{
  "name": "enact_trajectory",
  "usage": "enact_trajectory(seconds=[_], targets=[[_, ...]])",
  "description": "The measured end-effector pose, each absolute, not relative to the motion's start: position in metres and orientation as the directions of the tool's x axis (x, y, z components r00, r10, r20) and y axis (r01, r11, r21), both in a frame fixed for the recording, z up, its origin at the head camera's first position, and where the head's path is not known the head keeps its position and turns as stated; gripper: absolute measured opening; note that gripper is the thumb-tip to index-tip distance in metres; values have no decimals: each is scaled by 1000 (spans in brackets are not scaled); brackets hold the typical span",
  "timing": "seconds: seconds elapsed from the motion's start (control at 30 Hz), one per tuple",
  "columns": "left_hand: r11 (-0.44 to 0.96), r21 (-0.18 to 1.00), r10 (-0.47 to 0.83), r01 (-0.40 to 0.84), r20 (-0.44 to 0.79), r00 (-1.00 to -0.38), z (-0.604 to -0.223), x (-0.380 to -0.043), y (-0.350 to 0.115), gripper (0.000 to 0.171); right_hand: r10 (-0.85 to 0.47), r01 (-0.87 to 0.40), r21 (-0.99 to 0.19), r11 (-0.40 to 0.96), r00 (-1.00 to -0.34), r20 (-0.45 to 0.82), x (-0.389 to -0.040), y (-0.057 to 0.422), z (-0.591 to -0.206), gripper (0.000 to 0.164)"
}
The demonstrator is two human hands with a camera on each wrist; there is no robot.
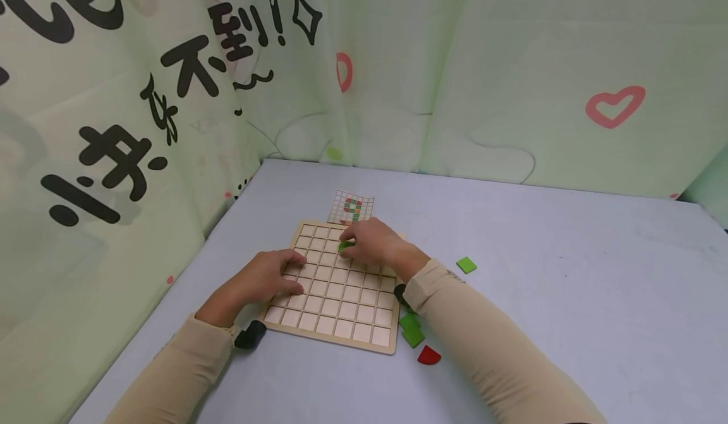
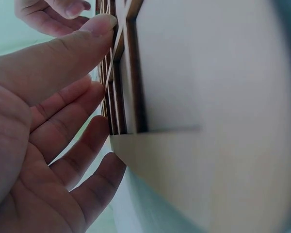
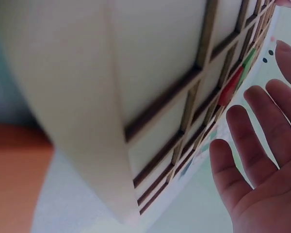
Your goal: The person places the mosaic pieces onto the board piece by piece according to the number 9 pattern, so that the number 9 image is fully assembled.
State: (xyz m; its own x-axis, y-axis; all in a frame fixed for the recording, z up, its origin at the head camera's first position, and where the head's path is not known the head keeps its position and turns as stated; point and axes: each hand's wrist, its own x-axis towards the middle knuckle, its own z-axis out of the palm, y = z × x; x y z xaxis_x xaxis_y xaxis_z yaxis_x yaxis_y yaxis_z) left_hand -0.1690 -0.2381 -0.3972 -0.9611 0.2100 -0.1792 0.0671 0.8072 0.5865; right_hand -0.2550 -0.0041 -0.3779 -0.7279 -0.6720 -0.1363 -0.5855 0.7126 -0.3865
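The left hand (image 1: 266,278) reaches in across the left edge of the wooden grid board (image 1: 335,291), its thumb and fingers parted and loosely bent with the tips at the grid, grasping nothing. The right forearm angles in from the lower right, and the right hand (image 1: 372,242) is over the board's far part, palm lowered, its fingers relaxed and not closed on anything. Thumb and forefinger stand apart around a green tile (image 1: 345,246) at the grid, next to a red piece (image 3: 230,88).
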Motion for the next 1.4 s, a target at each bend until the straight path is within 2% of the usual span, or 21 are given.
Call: enact_trajectory(seconds=[0.57, 0.83, 1.13, 1.4], targets=[[813, 571, 252, 116, -166, -953, -397, -168, -241, 48, -671, -517, -608, 602, -741, -35, -246, 21, -361, 45], [807, 578, 253, 116, -162, -954, -397, -167, -241, 48, -665, -521, -627, 579, -747, 6, -240, 43, -351, 46], [809, 575, 253, 117, -161, -954, -396, -168, -240, 49, -623, -449, -695, 562, -783, 3, -227, 76, -342, 51], [816, 567, 245, 112, -164, -955, -396, -167, -240, 48, -627, -495, -687, 532, -775, 74, -219, 104, -342, 47]])
